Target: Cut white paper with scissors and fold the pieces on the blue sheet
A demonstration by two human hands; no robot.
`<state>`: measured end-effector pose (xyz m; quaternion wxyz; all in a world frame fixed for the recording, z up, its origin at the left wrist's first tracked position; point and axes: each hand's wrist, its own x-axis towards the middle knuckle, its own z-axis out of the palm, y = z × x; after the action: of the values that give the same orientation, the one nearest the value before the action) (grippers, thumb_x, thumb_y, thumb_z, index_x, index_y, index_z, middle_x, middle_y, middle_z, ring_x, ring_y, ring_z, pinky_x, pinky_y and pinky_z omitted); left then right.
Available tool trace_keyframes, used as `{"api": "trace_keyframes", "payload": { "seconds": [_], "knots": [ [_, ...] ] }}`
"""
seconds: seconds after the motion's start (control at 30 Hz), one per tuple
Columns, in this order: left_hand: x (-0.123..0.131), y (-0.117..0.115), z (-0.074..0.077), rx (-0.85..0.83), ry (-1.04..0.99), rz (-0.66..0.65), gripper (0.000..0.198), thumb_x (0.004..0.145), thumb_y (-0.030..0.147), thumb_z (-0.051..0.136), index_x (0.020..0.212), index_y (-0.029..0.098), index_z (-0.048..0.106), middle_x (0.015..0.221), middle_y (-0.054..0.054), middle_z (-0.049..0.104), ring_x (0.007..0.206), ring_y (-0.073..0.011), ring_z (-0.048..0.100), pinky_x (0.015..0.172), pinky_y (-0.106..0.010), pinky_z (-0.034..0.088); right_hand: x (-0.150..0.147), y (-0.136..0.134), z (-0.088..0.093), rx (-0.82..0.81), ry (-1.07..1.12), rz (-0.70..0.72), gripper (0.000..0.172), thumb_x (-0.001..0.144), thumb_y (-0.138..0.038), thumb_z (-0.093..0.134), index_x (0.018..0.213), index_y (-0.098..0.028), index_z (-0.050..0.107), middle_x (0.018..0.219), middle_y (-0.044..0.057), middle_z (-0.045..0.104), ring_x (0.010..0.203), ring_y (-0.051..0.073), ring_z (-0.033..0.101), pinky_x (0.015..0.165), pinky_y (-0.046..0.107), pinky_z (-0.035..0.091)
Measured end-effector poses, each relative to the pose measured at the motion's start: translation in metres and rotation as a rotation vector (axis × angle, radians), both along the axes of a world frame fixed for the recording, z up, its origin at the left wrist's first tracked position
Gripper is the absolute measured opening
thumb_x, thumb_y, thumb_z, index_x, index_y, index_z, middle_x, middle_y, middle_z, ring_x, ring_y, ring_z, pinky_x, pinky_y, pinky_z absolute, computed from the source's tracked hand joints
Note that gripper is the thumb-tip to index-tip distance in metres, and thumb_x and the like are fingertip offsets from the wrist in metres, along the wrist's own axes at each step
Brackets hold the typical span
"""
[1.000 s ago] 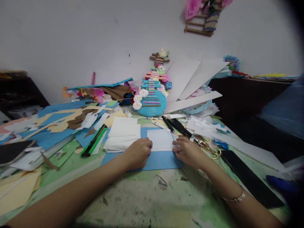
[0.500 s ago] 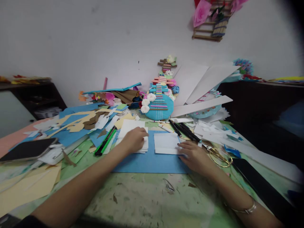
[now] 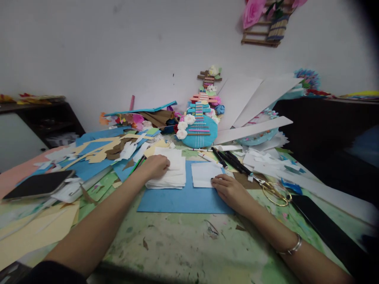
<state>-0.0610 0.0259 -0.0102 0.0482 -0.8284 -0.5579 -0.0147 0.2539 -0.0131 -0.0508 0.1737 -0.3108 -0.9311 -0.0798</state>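
Observation:
My left hand [image 3: 156, 166] is closed, its fingers curled down over the left part of a stack of thin white paper [image 3: 174, 175]. Whatever is between those fingertips, if anything, is hidden. The stack's sheets are slightly uneven and lie partly on a blue sheet [image 3: 183, 201]. My right hand [image 3: 231, 191] lies open, fingers stretched out, touching the right edge of a separate white paper piece [image 3: 203, 175]. That piece rests on the same blue sheet, with a gap between it and the stack. A faint crease runs across it.
Gold-handled scissors [image 3: 276, 193] and black pens [image 3: 233, 161] lie right of my right hand. A green cutter [image 3: 137, 165] is partly hidden behind my left wrist. A phone [image 3: 40, 184] and paper scraps [image 3: 118, 148] lie left. A blue paper instrument [image 3: 199, 132] stands behind.
My left hand has moved left across the stack, uncovering more of its right side. My right hand has slid left along the single piece's edge. The view has shifted slightly.

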Motion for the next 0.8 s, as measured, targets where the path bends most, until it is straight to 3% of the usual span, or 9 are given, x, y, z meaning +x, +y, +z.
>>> {"api": "trace_keyframes", "payload": {
  "seconds": [0.13,0.23,0.33,0.47,0.6,0.7,0.8],
  "knots": [
    [0.000,0.005,-0.001,0.064,0.088,0.038,0.027,0.079,0.019,0.042,0.074,0.017,0.068,0.081,-0.011,0.069,0.080,-0.0242,0.063,0.068,-0.032,0.045,-0.003,-0.005,0.002,-0.058,0.035,0.038,0.032,0.089,-0.013,0.042,0.116,-0.013,0.059,0.115,0.012,0.064,0.110,0.024,0.054,0.092,0.042,0.047],
    [0.004,0.001,0.001,0.207,-0.018,-0.002,0.026,0.083,0.022,0.043,0.079,0.017,0.068,0.084,-0.010,0.070,0.083,-0.0225,0.063,0.073,-0.032,0.047,-0.004,-0.009,0.001,-0.071,0.019,0.049,0.036,0.089,-0.012,0.040,0.121,-0.013,0.056,0.120,0.012,0.061,0.115,0.025,0.052,0.095,0.044,0.046],
    [0.020,-0.009,-0.001,0.447,-0.211,-0.121,0.023,0.086,0.023,0.045,0.087,0.016,0.067,0.089,-0.008,0.070,0.087,-0.0197,0.063,0.079,-0.032,0.048,-0.006,-0.012,0.000,-0.092,0.014,0.053,0.037,0.089,-0.012,0.041,0.123,-0.014,0.055,0.121,0.012,0.060,0.116,0.025,0.051,0.095,0.044,0.045],
    [0.062,-0.026,-0.015,0.696,-0.320,-0.395,0.020,0.088,0.019,0.045,0.092,0.015,0.064,0.093,-0.009,0.069,0.086,-0.0176,0.063,0.078,-0.031,0.049,-0.003,-0.009,0.000,-0.092,0.092,0.001,0.035,0.085,-0.014,0.049,0.119,-0.013,0.056,0.119,0.013,0.062,0.112,0.025,0.054,0.096,0.045,0.042],
    [0.102,-0.037,-0.032,0.562,-0.184,-0.583,0.019,0.089,0.016,0.042,0.092,0.014,0.060,0.089,-0.009,0.067,0.089,-0.0181,0.061,0.077,-0.032,0.049,0.008,-0.005,0.007,-0.150,0.119,-0.073,0.025,0.080,-0.012,0.054,0.103,-0.012,0.064,0.106,0.014,0.066,0.105,0.025,0.058,0.094,0.042,0.044],
    [0.117,-0.037,-0.040,0.451,-0.086,-0.570,0.018,0.090,0.015,0.040,0.087,0.014,0.058,0.085,-0.010,0.065,0.086,-0.0188,0.061,0.074,-0.032,0.048,0.014,-0.003,0.010,-0.233,0.121,-0.123,0.017,0.078,-0.011,0.056,0.091,-0.015,0.066,0.097,0.011,0.068,0.096,0.023,0.062,0.087,0.037,0.048],
    [0.123,-0.036,-0.042,0.405,-0.044,-0.567,0.017,0.090,0.015,0.040,0.086,0.013,0.057,0.083,-0.010,0.064,0.085,-0.0191,0.060,0.072,-0.032,0.048,0.017,-0.003,0.008,-0.268,0.184,-0.261,0.019,0.076,-0.011,0.058,0.093,-0.016,0.064,0.091,0.008,0.069,0.085,0.023,0.065,0.076,0.034,0.051]
  ]
}}
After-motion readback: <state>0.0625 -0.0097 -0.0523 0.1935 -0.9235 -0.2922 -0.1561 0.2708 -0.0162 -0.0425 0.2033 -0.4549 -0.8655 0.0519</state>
